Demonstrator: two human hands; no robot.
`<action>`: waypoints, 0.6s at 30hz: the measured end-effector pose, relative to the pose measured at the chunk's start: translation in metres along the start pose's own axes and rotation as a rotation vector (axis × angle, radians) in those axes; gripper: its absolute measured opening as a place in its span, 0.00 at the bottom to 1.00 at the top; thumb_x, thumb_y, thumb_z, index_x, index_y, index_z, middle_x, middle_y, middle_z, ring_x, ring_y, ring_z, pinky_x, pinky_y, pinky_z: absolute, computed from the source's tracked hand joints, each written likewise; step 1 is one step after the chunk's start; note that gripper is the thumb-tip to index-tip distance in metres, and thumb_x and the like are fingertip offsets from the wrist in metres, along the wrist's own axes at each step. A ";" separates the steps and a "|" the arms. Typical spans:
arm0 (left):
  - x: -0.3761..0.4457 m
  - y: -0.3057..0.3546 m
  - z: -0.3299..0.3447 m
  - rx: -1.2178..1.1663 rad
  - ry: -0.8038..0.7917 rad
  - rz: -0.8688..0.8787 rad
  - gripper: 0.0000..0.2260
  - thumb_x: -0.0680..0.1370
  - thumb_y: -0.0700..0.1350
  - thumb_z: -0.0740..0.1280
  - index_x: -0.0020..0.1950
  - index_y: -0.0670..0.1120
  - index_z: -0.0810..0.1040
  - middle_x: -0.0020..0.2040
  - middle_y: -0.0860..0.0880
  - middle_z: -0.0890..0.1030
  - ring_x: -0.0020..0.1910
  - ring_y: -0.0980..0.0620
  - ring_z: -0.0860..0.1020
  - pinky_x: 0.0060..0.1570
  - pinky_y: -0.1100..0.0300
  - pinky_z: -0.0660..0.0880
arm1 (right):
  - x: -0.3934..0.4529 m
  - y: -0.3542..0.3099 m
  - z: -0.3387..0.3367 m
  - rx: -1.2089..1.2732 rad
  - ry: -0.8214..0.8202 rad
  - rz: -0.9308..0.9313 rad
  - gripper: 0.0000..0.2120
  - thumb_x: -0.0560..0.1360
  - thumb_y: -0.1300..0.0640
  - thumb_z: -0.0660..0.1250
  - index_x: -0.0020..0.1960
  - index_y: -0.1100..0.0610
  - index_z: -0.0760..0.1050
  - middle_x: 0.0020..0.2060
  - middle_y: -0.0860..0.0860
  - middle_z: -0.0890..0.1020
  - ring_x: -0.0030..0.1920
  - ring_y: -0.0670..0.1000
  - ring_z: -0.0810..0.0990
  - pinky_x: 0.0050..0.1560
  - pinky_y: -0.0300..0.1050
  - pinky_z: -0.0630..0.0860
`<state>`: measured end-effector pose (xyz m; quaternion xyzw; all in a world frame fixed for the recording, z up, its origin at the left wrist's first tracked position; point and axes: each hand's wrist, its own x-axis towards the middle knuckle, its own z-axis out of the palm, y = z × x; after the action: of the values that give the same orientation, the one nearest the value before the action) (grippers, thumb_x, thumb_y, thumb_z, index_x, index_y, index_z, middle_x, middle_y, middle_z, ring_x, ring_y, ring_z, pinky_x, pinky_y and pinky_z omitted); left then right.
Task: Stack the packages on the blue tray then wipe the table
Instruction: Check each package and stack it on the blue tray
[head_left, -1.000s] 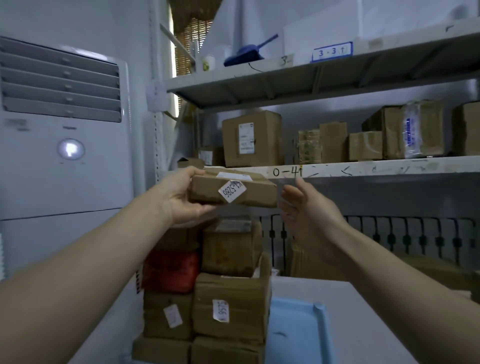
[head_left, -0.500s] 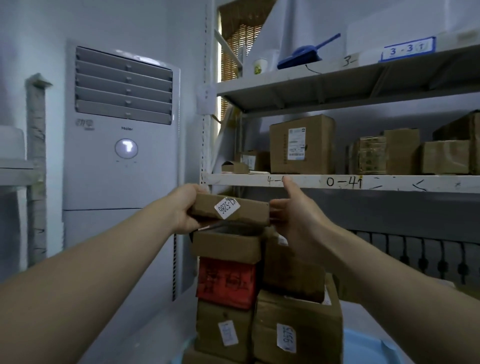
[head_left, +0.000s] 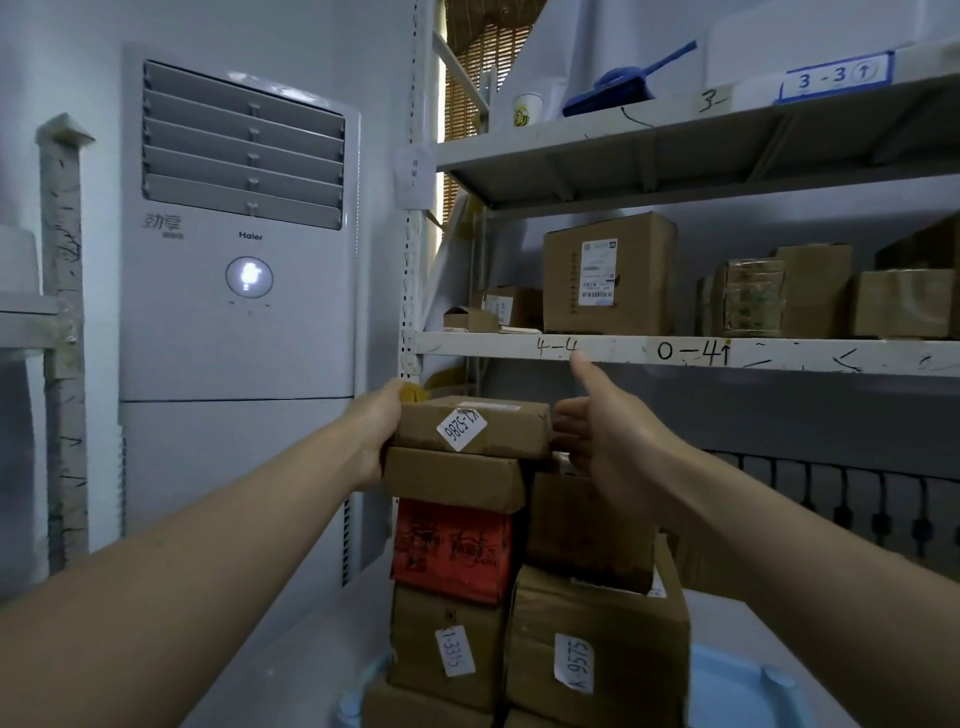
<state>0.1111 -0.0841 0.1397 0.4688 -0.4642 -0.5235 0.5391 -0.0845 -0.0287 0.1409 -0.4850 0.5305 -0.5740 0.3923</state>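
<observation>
head view: top package (head_left: 470, 427), flat brown cardboard with a white diamond-set label reading k1-5286, sits at frame centre atop the left column of the stack, long axis running left-right, label facing the camera. left hand (head_left: 375, 434) clamps its left end, fingers wrapped behind. right hand (head_left: 605, 434) at its right end, fingers spread, thumb up; contact unclear. seven packages visible in two columns, one red (head_left: 451, 550). blue tray (head_left: 737, 691) underneath, lower right.

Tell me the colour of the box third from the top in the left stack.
Red, with dark print; head view.
</observation>
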 end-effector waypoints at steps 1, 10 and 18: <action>-0.002 0.000 0.002 0.020 0.058 0.049 0.14 0.83 0.51 0.57 0.42 0.46 0.73 0.39 0.44 0.78 0.35 0.46 0.76 0.38 0.54 0.76 | -0.004 0.000 -0.002 -0.011 0.011 -0.011 0.39 0.78 0.32 0.55 0.73 0.64 0.67 0.69 0.61 0.74 0.70 0.60 0.71 0.74 0.56 0.63; -0.071 -0.022 0.065 0.260 0.245 1.013 0.06 0.81 0.47 0.61 0.51 0.50 0.78 0.52 0.50 0.77 0.54 0.50 0.75 0.54 0.54 0.74 | -0.084 0.028 -0.067 0.055 0.300 -0.267 0.18 0.83 0.47 0.56 0.48 0.56 0.81 0.45 0.52 0.84 0.48 0.49 0.81 0.47 0.40 0.75; -0.190 -0.144 0.195 0.469 -0.548 1.087 0.07 0.74 0.50 0.65 0.49 0.50 0.78 0.46 0.57 0.76 0.49 0.57 0.75 0.49 0.64 0.71 | -0.161 0.127 -0.182 0.028 0.409 -0.157 0.19 0.83 0.57 0.59 0.36 0.60 0.77 0.25 0.51 0.76 0.26 0.50 0.72 0.31 0.44 0.69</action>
<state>-0.1048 0.1007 0.0207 0.1220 -0.8578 -0.1618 0.4724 -0.2338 0.1516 -0.0017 -0.3928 0.5517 -0.6964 0.2373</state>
